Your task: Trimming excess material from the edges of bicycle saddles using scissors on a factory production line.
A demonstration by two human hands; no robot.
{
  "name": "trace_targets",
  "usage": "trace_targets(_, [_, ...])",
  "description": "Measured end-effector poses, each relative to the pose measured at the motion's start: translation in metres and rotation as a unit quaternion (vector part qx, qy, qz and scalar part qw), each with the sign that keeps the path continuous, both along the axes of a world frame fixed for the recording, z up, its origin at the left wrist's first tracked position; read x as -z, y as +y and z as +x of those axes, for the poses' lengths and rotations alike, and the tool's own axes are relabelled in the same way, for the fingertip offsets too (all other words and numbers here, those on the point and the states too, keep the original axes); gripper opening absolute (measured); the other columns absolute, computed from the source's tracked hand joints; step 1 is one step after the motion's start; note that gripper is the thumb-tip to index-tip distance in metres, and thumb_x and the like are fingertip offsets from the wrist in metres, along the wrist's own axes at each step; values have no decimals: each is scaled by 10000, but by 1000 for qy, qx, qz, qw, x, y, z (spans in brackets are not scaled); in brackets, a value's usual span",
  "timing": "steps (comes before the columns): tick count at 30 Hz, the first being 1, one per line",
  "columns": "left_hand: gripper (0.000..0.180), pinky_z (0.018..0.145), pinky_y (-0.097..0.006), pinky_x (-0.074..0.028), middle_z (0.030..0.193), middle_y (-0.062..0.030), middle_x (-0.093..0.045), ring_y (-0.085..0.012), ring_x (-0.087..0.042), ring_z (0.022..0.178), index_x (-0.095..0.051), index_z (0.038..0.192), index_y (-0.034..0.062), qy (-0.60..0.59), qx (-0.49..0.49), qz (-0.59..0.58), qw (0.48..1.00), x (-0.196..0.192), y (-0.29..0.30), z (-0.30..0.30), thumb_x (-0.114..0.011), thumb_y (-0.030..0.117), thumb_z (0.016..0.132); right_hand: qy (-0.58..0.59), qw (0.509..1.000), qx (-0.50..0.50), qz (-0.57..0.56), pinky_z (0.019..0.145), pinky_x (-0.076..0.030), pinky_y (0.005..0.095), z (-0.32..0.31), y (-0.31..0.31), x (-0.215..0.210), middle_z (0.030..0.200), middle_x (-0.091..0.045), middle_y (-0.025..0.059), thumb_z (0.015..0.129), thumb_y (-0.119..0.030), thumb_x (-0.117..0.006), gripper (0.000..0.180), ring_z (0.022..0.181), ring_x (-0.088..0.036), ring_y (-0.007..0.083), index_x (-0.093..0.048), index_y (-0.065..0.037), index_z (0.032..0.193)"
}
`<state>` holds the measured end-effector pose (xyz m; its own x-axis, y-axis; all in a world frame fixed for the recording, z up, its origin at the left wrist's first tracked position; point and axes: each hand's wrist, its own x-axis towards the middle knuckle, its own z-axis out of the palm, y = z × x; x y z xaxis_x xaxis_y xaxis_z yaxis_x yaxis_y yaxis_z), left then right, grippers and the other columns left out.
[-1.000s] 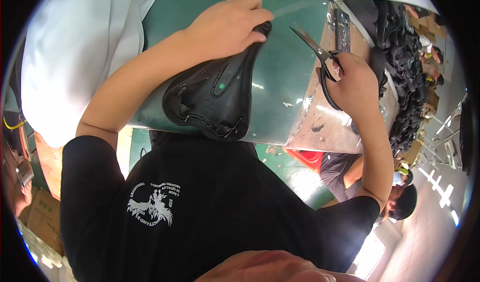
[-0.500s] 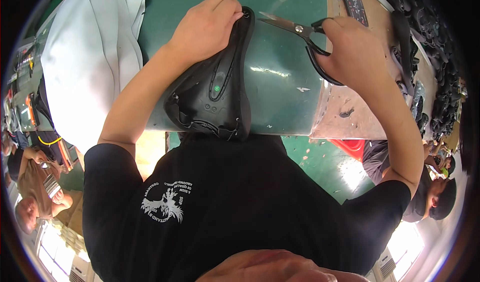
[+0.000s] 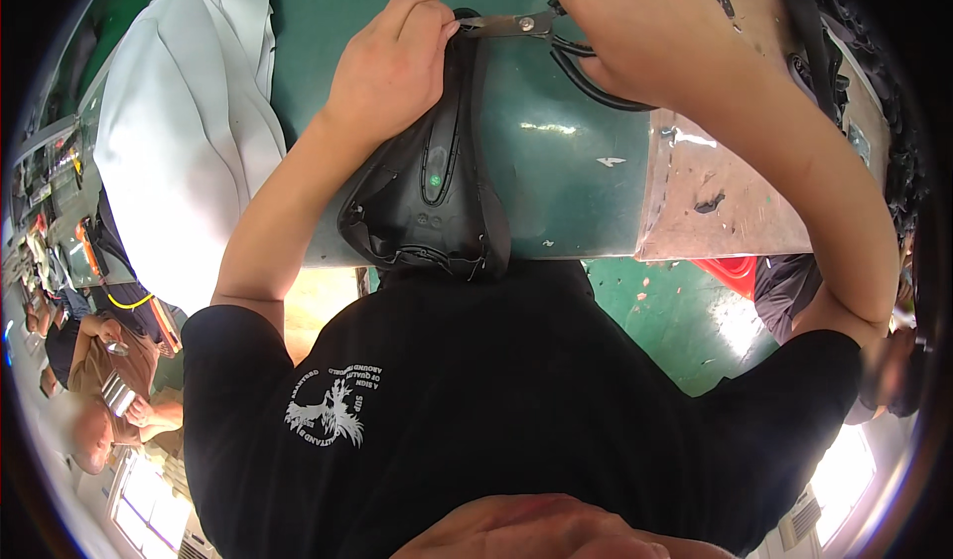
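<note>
A black bicycle saddle (image 3: 417,211) lies underside up on the green tabletop, its narrow nose pointing away from me and its wide end at the near edge. At the nose, my left hand (image 3: 392,68) pinches with thumb and forefinger; any cover edge or thread between the fingertips is too small to make out. My right hand (image 3: 650,33) grips black-handled scissors (image 3: 525,25). Their blades reach left across the nose, with the tips close beside my left fingertips. The blades look nearly together. Whether they touch the material cannot be seen.
White sheet material (image 3: 184,132) hangs in folds at the left. A brown board (image 3: 730,197) covers the table's right part, with a dark scrap (image 3: 709,204) on it. Black pieces (image 3: 908,152) are heaped at the far right. A co-worker (image 3: 119,380) is at the lower left.
My right hand has brought the scissors left to the saddle's nose, and their blades have come closer together. My left hand keeps its pinch at the nose.
</note>
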<state>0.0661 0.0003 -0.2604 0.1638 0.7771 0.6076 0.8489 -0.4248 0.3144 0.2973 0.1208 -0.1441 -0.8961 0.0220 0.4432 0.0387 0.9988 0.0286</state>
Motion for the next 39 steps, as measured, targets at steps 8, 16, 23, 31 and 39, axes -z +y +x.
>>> trace_targets(8, [108,642,-395,-562,992,-114,-641,-299,-662,774,-590,963,14,-22,-26,26,999,7,1,-2,-690,19,923,-473,867,160,-13,710,-585,465,-42,-2,-24,827,-753,186,781,-217,-696,213,776,-739,374,-768,-17,791])
trace_targets(16, [88,643,-343,-568,988,-133,-649,-268,-699,777,-588,989,9,-175,-72,-34,981,-8,-23,-9,-666,16,949,-268,941,202,29,738,-558,446,13,-5,-11,819,-683,119,746,-226,-837,270,816,-693,339,-666,-58,872])
trace_targets(23, [50,649,-260,-533,923,-44,-684,-103,-697,751,-624,953,20,-534,-22,-238,811,-57,-66,-10,-654,37,989,-225,946,232,-15,680,-551,480,32,-14,-7,782,-678,156,772,-226,-816,255,764,-697,356,-647,-43,832])
trace_targets(31, [529,1019,-429,-541,1407,-133,-609,-331,-591,1296,-610,1327,66,-200,316,-281,884,-80,-65,54,-763,10,824,-208,946,247,-20,653,-552,490,22,-6,4,784,-689,175,781,-254,-814,282,731,-698,383,-642,-33,804])
trace_targets(39, [473,1144,-482,-429,1508,-63,-546,-288,-509,1402,-615,1372,134,277,80,-91,953,-57,-15,-11,-613,111,900,18,732,398,-553,511,-451,289,50,1,37,593,-562,2,902,-376,-808,406,530,-539,127,-664,-14,790])
